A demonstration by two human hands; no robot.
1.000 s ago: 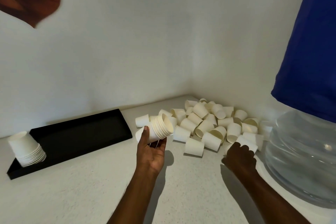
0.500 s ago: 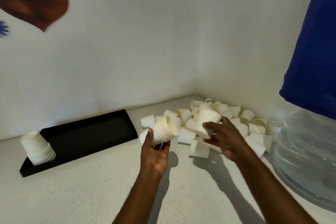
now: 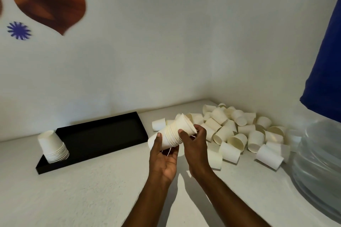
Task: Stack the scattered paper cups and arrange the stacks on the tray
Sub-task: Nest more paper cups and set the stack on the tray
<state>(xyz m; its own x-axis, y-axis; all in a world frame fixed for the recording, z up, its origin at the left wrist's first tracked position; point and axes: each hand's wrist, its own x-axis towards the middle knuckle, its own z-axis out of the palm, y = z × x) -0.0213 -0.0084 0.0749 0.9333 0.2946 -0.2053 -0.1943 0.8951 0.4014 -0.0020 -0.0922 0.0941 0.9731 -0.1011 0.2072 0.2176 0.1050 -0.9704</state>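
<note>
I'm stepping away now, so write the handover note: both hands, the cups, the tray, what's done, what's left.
Left hand: holds the sideways stack in progress above the counter.
Right hand: pushing one more cup into that stack's open end.
Tray: one finished stack, upside down, at its left end; the rest bare.
Loose cups: many piled in the corner, beside the water jug.
Left: seat this cup, keep stacking, set the stacks on the tray.
</note>
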